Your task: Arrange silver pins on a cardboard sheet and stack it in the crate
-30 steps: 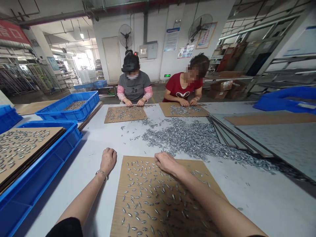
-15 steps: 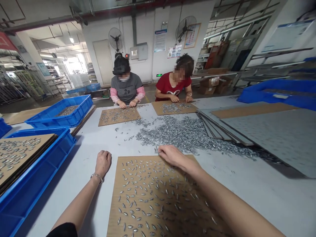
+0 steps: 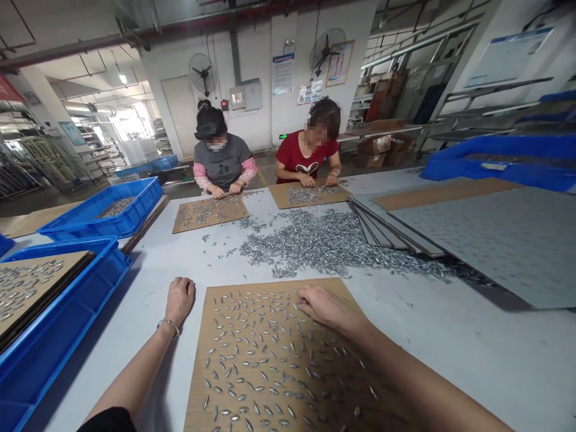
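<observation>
Small metal pieces (image 3: 263, 376) lie spaced over the cardboard sheet (image 3: 333, 285); a loose heap (image 3: 310, 240) spreads beyond it on the desk (image 3: 162, 255). The right hand (image 3: 319, 305) pinches low over the sheet's far part; whether around a piece, I cannot tell. The left hand (image 3: 180, 297) rests half-curled alongside, palm hidden. A light fingertip touch, forearm raised, should spare neighbouring pieces.

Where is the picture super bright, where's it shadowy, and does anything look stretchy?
Head view: the far opening at back left glares white; head view: shadow lies beside the left forearm and dims the near right of the cardboard sheet; head view: the near blue tray looks stretched toward the corner.
</observation>
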A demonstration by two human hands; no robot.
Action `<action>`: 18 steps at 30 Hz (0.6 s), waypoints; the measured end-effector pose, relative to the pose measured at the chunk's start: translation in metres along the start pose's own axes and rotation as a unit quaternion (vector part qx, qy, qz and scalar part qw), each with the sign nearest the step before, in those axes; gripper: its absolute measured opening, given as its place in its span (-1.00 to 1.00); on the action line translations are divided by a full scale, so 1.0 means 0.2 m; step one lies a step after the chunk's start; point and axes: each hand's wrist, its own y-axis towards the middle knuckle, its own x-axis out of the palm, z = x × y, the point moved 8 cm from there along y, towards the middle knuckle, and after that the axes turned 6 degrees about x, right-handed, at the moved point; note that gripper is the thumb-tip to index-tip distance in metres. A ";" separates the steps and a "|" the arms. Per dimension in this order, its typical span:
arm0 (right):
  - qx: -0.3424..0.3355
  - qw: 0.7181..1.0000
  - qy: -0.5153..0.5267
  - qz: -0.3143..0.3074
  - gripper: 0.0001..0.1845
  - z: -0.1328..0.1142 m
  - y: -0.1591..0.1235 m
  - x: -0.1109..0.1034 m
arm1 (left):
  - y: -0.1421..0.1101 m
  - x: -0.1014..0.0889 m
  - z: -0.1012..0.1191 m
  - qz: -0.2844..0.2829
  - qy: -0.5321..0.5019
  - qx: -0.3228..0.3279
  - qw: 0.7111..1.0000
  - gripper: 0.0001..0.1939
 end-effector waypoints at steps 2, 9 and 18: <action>0.014 1.000 -0.012 -0.005 -0.78 0.00 0.00 -0.01 | 0.00 0.00 0.00 -0.001 0.003 0.001 1.000 -0.71; 0.022 1.000 -0.005 0.021 -0.73 0.03 0.07 -0.04 | 0.00 0.01 0.00 -0.002 0.002 0.000 1.000 -0.71; 0.045 0.998 0.006 0.033 -0.71 0.02 0.14 -0.07 | 0.00 0.01 0.00 -0.007 -0.004 -0.001 1.000 -0.74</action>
